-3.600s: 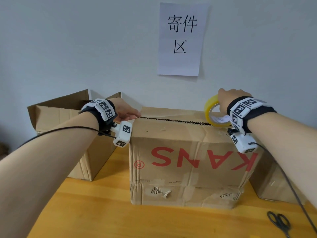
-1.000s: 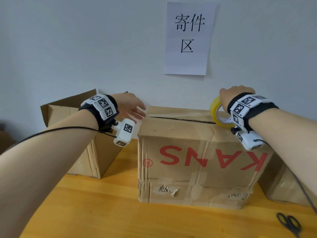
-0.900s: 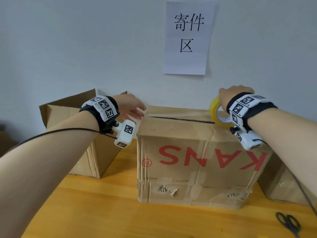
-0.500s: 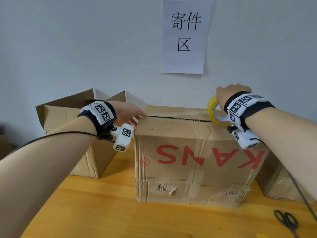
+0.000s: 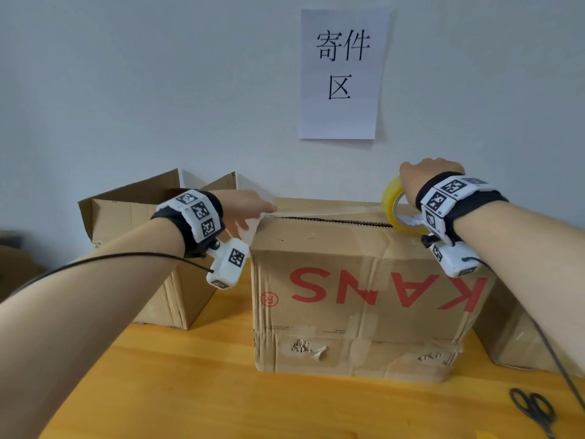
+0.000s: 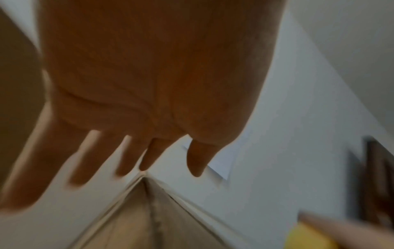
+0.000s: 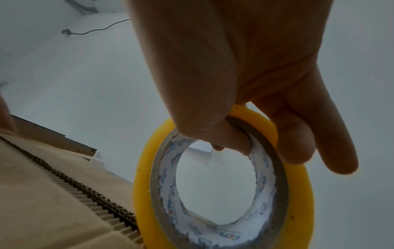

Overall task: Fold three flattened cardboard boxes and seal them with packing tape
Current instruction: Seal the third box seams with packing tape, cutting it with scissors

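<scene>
An open-topped brown cardboard box [image 5: 133,236] stands at the left of the orange wooden table [image 5: 196,394]. The left hand [image 5: 245,210], fingers straight and spread, reaches the left end of the closed brown KANS-printed carton [image 5: 357,299]. At its right end the right hand [image 5: 424,179] grips the yellow packing-tape roll [image 5: 391,204] standing on the seam. Black scissors [image 5: 533,407] lie at the far right.

Left hand [image 5: 245,208]: fingers straight, spread, palm down, arm extended. Right hand [image 5: 425,180]: fingers curled in a grip, arm raised.
</scene>
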